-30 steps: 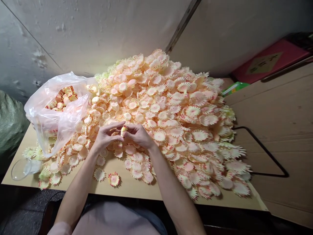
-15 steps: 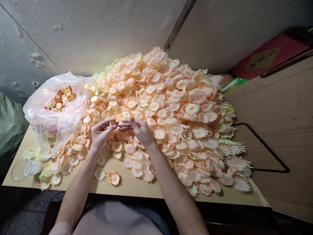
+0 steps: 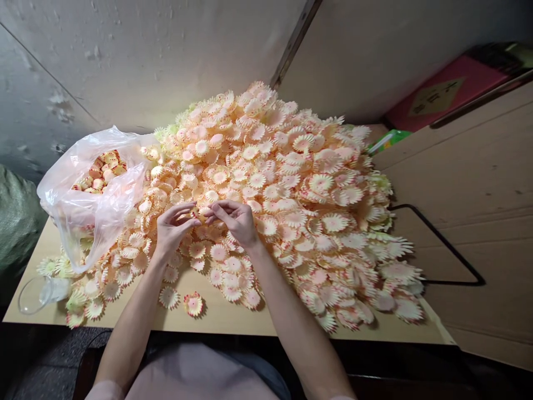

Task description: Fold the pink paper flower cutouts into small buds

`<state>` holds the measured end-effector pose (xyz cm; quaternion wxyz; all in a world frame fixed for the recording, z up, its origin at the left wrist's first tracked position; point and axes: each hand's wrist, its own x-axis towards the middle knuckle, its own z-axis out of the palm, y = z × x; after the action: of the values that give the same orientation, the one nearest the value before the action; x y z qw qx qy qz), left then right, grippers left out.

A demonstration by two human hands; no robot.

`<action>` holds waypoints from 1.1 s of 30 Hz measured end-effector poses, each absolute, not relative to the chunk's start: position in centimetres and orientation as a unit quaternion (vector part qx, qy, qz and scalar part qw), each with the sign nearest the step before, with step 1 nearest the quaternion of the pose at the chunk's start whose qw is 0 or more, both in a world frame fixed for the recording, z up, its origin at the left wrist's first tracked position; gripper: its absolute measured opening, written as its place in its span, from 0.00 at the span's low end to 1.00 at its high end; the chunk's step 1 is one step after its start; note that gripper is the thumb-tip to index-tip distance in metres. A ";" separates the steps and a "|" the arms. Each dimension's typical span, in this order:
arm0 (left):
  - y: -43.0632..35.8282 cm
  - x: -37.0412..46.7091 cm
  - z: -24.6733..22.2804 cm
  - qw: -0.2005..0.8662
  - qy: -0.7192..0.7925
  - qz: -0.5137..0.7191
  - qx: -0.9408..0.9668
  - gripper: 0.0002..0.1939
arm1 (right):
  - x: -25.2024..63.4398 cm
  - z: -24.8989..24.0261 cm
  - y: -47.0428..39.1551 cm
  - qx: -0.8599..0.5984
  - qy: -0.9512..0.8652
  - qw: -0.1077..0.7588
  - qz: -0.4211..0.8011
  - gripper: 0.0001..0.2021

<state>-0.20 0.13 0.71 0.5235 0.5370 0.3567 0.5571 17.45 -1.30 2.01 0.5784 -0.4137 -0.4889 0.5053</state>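
Head view: left hand (image 3: pixel 170 226) pinches a small yellow-red flower (image 3: pixel 194 213); right hand's (image 3: pixel 239 223) grip, can't tell. Flower looks light, bendy; hold its middle.

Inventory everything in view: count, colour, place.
Table: one, tan, centre
Petalled pieces: countless, cream-pink, on table
Bag: one, translucent, table's left
Curled pieces: many, yellow-red, in bag
Cup: one, clear, near-left corner
Sack: one, green, far left
Wall: one, grey, behind
Box: one, red, rear right
Packet: one, green, beside box
Cardboard: one, brown, right
Bar: one, black, by cardboard
Small piece: one, yellow-red, at left hand
Shirt: one, pale, bottom
Left hand: one, bare, over pieces
Right hand: one, bare, beside left hand
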 end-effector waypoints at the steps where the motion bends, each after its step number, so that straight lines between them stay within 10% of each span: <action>1: 0.1 -0.2 0.7 0.528 0.351 0.553 0.540 0.20 | 17.5 2.0 -1.3 -0.414 -0.490 0.580 0.503 0.13; 33: -0.3 0.2 1.2 0.568 0.365 0.496 0.546 0.28 | 17.7 1.7 -1.2 -0.411 -0.475 0.592 0.504 0.11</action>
<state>0.17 -0.28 1.20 0.5680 0.5463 0.3651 0.4956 17.74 -1.17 1.73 0.5922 -0.4111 -0.4754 0.5043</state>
